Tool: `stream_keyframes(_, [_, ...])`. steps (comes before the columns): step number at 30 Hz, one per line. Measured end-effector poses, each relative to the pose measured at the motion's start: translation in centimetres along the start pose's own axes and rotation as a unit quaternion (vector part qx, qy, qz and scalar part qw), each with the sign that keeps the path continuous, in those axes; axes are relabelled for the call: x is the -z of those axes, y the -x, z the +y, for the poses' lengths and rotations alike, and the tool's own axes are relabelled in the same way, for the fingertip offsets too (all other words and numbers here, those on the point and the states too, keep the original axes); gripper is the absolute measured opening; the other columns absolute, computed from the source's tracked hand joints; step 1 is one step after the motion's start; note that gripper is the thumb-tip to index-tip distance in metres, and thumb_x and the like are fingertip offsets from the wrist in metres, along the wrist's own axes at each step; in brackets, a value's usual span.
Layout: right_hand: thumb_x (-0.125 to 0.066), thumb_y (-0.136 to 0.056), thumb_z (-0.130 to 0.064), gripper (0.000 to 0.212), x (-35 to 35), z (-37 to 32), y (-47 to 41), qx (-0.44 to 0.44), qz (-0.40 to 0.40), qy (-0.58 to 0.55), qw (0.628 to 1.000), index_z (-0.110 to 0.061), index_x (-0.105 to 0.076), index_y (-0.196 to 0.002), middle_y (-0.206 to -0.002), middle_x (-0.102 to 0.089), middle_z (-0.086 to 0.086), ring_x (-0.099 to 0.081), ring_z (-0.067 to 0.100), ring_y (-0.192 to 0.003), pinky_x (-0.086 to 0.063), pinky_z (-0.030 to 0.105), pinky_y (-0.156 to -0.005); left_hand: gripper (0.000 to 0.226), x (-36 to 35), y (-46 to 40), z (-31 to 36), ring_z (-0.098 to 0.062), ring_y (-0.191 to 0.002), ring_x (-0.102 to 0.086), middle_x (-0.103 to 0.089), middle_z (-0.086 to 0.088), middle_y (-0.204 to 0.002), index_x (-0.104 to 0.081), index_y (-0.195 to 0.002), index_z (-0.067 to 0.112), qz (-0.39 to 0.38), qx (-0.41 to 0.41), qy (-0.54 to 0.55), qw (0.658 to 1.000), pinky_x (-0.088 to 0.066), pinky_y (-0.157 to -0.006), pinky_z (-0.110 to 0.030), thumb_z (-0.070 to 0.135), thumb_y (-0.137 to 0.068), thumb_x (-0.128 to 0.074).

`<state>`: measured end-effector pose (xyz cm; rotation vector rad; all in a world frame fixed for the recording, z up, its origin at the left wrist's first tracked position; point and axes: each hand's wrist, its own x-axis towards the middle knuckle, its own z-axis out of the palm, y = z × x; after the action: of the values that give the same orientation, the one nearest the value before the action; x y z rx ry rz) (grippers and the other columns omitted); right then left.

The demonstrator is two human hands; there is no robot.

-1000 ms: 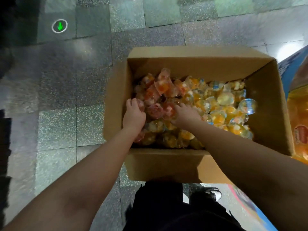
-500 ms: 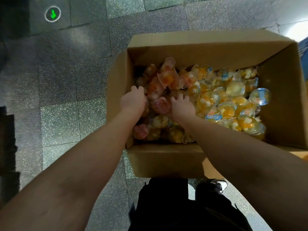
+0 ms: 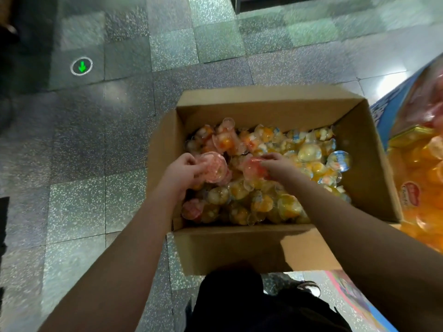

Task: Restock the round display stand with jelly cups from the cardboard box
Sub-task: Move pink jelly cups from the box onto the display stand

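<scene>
1. An open cardboard box (image 3: 263, 245) is seen standing on a speckled tiled floor (image 3: 79, 207), its flaps folded outward and its inside filled with a loose heap of jelly cups (image 3: 268, 195), mostly orange and yellow, with pink ones toward the left side.
2. The left hand (image 3: 182, 172) is held inside the box near its left wall; its fingers and thumb are curled round a pink jelly cup (image 3: 214, 165), which is turned so that its round sealed lid faces upward and is lifted just above the heap.
3. The right hand (image 3: 279, 165) is held near the middle of the box, and a second pink jelly cup (image 3: 251, 165) is pinched between its thumb and curled fingers; this cup is blurred, so its tilt cannot be told.
4. The two held cups are close together, just apart, between the two hands.
5. A clear cup with a blue-printed lid (image 3: 340, 160) is seen resting high on the heap near the right wall.
6. The display stand (image 3: 417, 178) is partly visible at the right edge, just beside the box, with orange cups piled in it.
7. A round floor marker with a green arrow (image 3: 81, 66) is seen well apart, at the upper left.
8. Dark trousers (image 3: 239, 305) and a shoe (image 3: 309, 287) are visible below the box.
</scene>
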<state>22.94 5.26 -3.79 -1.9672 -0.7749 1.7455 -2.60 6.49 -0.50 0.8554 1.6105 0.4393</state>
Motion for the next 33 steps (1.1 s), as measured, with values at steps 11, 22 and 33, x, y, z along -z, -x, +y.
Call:
stream_keyframes(11, [-0.064, -0.071, 0.010, 0.082, 12.6, 4.4, 12.6, 0.139, -0.175, -0.444, 0.868, -0.008, -0.041, -0.147, -0.145, -0.046, 0.025, -0.050, 0.031, -0.121, -0.040, 0.040, -0.108, 0.030, -10.5, 7.5, 5.1, -0.037, -0.109, -0.064, -0.057, -0.023, -0.130, -0.061, -0.115, 0.006, -0.302, 0.008, 0.217, 0.928, -0.059, -0.079, -0.046, 0.002, -0.086, -0.062])
stream_keyframes(22, [-0.053, -0.083, 0.005, 0.059, 23.0, 13.9, 21.5, 0.237, -0.051, -0.315, 0.918, -0.022, -0.054, -0.136, -0.129, -0.061, 0.014, -0.058, 0.030, -0.114, -0.048, 0.035, -0.097, 0.049, -27.4, 17.0, 9.7, -0.035, -0.115, -0.058, -0.066, -0.016, -0.121, -0.057, -0.130, 0.016, -0.468, 0.018, -0.005, 0.884, -0.046, -0.091, -0.041, 0.031, -0.084, -0.061])
stream_keyframes(33, [-0.035, -0.072, -0.093, 0.085, 31.5, 24.3, 30.3, 0.178, 0.158, -0.244, 0.940, -0.041, -0.048, -0.138, -0.141, -0.053, -0.019, -0.046, 0.000, -0.130, -0.032, 0.031, -0.111, 0.035, -42.8, 24.2, 7.3, -0.024, -0.103, -0.069, -0.071, -0.009, -0.116, -0.056, -0.129, 0.024, -0.517, 0.001, -0.139, 0.845, -0.057, -0.076, -0.039, 0.009, -0.100, -0.043])
